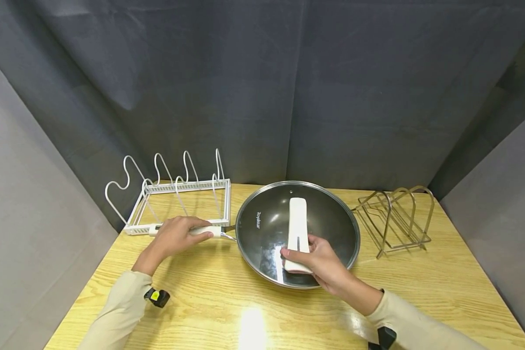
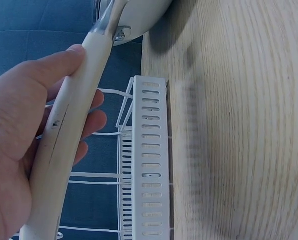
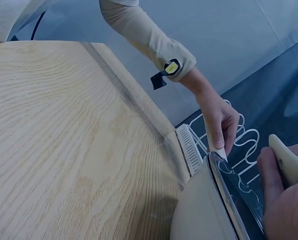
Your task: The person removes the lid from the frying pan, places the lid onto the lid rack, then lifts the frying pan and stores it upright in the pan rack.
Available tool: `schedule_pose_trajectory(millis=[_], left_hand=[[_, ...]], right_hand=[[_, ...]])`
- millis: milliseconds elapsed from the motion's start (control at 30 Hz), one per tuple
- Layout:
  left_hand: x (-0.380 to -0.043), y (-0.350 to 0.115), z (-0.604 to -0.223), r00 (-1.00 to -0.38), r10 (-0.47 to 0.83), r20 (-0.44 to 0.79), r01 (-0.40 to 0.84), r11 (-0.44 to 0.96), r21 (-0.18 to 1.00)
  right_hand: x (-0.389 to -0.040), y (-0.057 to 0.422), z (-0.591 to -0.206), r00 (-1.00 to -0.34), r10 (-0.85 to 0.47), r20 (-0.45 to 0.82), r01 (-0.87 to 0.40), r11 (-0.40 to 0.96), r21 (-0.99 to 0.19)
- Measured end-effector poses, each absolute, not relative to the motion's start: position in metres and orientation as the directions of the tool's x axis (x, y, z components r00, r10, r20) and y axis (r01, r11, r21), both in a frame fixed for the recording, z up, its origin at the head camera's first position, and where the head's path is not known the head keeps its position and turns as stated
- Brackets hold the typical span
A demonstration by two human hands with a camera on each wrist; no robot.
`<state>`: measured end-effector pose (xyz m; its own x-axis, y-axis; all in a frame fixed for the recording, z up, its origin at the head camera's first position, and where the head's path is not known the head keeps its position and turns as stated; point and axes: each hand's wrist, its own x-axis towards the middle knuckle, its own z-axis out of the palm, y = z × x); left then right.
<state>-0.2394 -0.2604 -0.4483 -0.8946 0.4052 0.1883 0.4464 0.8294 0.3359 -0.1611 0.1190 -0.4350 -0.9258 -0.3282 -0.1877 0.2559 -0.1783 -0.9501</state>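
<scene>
A wok with a cream outer wall point(image 3: 196, 212) carries a glass lid point(image 1: 255, 243) with a metal rim. My left hand point(image 1: 175, 237) grips its long cream handle point(image 2: 71, 107), fingers wrapped under and thumb along the top. On the lid stands a tall, flat white knob point(image 1: 297, 216) with a slot in it. My right hand point(image 1: 325, 262) holds the near end of this knob, thumb on one side and fingers on the other. The right wrist view shows the lid's edge sitting along the wok's rim.
A white wire rack point(image 1: 226, 199) with a slotted base stands at the back left, right behind the wok handle. To the right of the wok is a brass-coloured wire rack point(image 1: 413, 243). A dark curtain point(image 1: 262, 97) closes off the wooden table point(image 1: 201, 301) at the back.
</scene>
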Motion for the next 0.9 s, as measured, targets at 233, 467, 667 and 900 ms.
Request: schedule_pose_trajectory(millis=[233, 467, 667, 900], left_hand=[[-0.2403, -0.2588, -0.4469, -0.892, 0.41, 0.19, 0.452, 0.824, 0.341], [-0.2425, -0.2571, -0.4433, -0.909, 0.394, 0.138, 0.417, 0.831, 0.369], [-0.2414, -0.2579, -0.4401, -0.913, 0.391, 0.12, 0.405, 0.827, 0.389], [-0.242, -0.2596, -0.4409, -0.915, 0.384, 0.119, 0.398, 0.823, 0.405]], right_hand=[[-0.1596, 0.1185, -0.4347, -0.928, -0.321, -0.187, 0.253, -0.178, -0.951], [-0.1591, 0.1191, -0.4352, -0.934, -0.303, -0.187, 0.246, -0.17, -0.954], [-0.16, 0.1178, -0.4362, -0.936, -0.301, -0.183, 0.242, -0.173, -0.955], [-0.1591, 0.1168, -0.4363, -0.935, -0.309, -0.176, 0.239, -0.179, -0.954]])
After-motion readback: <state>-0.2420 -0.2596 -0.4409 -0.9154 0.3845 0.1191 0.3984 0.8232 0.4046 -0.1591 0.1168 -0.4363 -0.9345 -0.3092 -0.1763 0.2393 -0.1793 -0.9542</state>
